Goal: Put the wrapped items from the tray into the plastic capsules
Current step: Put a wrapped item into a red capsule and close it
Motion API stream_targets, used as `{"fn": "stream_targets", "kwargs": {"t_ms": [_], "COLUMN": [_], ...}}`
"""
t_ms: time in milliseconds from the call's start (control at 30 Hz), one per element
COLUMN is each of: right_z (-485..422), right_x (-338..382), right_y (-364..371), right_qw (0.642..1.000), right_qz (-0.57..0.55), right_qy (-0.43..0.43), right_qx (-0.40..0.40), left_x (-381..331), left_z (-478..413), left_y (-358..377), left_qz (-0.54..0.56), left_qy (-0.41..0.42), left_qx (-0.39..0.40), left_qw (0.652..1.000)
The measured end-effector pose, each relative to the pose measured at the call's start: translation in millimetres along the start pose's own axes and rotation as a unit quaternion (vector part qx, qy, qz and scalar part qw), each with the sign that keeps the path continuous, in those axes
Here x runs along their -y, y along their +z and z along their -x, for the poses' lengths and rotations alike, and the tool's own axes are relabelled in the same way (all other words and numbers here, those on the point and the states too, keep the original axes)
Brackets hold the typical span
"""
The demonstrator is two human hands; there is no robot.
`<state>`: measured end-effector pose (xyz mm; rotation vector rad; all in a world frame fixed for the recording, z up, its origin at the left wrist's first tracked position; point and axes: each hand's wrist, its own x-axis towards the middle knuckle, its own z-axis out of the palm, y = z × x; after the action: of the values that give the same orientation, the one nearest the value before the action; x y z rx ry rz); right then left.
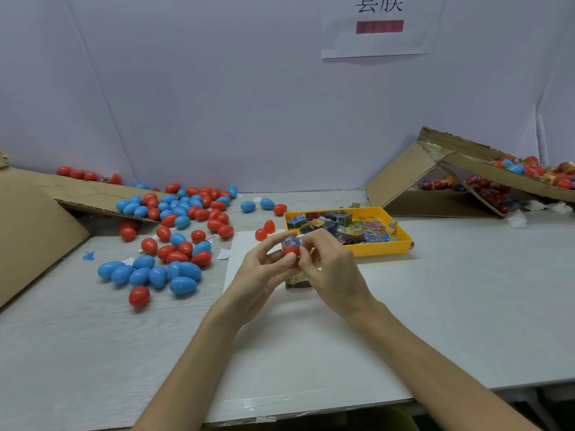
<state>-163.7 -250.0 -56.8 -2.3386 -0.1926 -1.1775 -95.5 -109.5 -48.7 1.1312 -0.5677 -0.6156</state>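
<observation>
A red capsule half is held up in the fingers of my left hand, just in front of the yellow tray. A colourful wrapped item sticks out of its top. My right hand pinches that item from the right. The tray holds several more wrapped items. Two loose red capsule halves lie left of the tray. Under my hands sits a small dark packet, partly hidden.
Several red and blue egg capsules are scattered over the table's left half. A cardboard flap lies at the far left. At the back right a tipped cardboard box holds filled, wrapped eggs. A white wall stands behind.
</observation>
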Motion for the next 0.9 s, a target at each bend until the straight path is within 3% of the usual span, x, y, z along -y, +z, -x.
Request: {"fn": "stream_targets", "kwargs": {"t_ms": [500,633,733,900], "right_z": [0,-2,-8,-11], "right_x": [-1,3,0,-6], "right_y": [4,4,-3,-9], "right_qw": [0.999,0.981,0.927,0.900], "right_qz": [-0.043,-0.153,-0.291,-0.318], "right_qy": [0.018,0.118,0.236,0.288], "right_qx": [0.006,-0.005,0.020,0.072], "left_x": [1,0,-1,-2], "left_z": [-1,0,0,0], "left_y": [1,-1,-2,-1], "left_qz": [-0.016,0.008,0.028,0.016], "left_qy": [0.006,0.015,0.009,-0.002], "left_qx": [-0.032,-0.034,-0.014,-0.008], "left_qw": [0.999,0.999,0.999,1.000]}}
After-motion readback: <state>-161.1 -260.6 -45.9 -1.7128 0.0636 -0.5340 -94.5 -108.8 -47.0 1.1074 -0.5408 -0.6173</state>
